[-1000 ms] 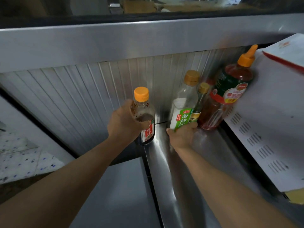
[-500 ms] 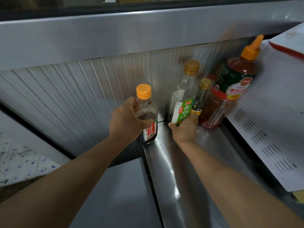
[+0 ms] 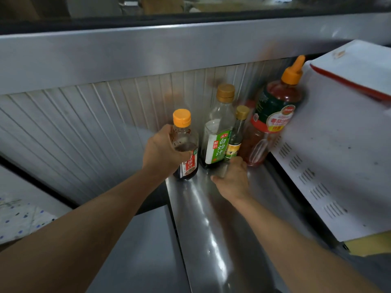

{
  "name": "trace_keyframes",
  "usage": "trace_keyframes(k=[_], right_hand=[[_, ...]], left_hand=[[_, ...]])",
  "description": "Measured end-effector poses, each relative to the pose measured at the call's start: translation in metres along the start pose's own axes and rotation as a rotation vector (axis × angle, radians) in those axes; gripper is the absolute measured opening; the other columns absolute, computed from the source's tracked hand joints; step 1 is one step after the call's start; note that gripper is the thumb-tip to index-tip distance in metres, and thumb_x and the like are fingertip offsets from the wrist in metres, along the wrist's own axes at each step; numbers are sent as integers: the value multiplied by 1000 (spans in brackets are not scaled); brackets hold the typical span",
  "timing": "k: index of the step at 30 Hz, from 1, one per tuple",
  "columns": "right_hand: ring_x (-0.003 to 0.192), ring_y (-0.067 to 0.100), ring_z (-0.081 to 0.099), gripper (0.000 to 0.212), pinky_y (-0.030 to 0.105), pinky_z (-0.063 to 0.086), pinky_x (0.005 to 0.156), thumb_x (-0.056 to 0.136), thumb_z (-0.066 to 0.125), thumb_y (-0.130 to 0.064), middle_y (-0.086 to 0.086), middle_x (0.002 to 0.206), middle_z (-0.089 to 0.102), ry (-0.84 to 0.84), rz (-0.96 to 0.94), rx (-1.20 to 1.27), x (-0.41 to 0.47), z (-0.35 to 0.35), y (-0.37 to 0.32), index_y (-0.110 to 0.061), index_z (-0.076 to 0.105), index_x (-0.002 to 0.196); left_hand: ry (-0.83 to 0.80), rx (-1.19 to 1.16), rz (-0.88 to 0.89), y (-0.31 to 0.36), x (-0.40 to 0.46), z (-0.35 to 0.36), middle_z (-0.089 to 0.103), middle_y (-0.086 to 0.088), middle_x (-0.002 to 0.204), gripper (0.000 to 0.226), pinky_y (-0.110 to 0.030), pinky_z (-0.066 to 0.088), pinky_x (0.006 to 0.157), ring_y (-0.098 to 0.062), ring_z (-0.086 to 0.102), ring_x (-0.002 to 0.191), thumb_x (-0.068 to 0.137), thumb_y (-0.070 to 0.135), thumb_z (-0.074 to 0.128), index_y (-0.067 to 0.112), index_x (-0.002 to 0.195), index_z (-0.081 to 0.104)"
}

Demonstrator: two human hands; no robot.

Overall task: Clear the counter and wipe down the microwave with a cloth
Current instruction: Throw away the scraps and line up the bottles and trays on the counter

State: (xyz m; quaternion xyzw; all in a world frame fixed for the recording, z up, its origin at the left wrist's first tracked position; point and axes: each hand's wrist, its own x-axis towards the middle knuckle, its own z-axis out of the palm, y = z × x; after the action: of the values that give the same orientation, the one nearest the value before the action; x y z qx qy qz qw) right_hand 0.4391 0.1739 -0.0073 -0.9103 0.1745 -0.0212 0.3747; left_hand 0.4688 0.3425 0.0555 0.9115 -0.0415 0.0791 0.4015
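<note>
My left hand (image 3: pixel 161 153) grips a small orange-capped sauce bottle (image 3: pixel 184 132) that stands at the left end of a row on the steel counter (image 3: pixel 211 229). Beside it is a taller bottle with a green label (image 3: pixel 218 136), then a slim dark bottle with a gold cap (image 3: pixel 238 132). My right hand (image 3: pixel 232 180) curls round the base of the slim bottle. A big red ketchup bottle (image 3: pixel 273 123) leans against the white microwave (image 3: pixel 338 166) on the right. No cloth shows clearly.
A ribbed metal backsplash (image 3: pixel 84 127) runs behind the bottles under a steel ledge. A white tray with a red rim (image 3: pixel 359 66) lies on top of the microwave. Something yellow (image 3: pixel 368 244) sticks out below the microwave's near corner. A lower grey surface (image 3: pixel 137 250) sits to the left.
My right hand has slid off the green-label bottle's base toward the slim bottle. The left hand keeps its grip on the small bottle, which stays in place.
</note>
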Motion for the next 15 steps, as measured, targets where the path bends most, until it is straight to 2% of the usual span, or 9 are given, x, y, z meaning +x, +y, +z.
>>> trace_keyframes(k=[4,8,15], right_hand=[[127,28,36,65,30,37,98,76,73,-17,13,136,38,-87,-52,-67,-9,-9,9,-7,37,128],[128,25,35,62,28,35,99,78,72,-18,11,136,37,-89,-58,-61,-10,-16,11,-9,38,128],[131,25,33,67,29,34,104,79,71,-17,11,140,32,-115,-99,-98,-18,-19,11,-10,33,134]], left_hand=[[-8,4,6,1,4,9,64,-1,99,51,-31,50,78,-19,59,91,67,16,81,9,110,55],[5,-19,12,3,5,16,57,5,94,52,-24,43,74,-14,55,87,68,12,79,9,113,53],[107,-100,-30,-4,-4,25,55,4,93,63,-24,46,73,-13,57,84,66,13,83,5,113,43]])
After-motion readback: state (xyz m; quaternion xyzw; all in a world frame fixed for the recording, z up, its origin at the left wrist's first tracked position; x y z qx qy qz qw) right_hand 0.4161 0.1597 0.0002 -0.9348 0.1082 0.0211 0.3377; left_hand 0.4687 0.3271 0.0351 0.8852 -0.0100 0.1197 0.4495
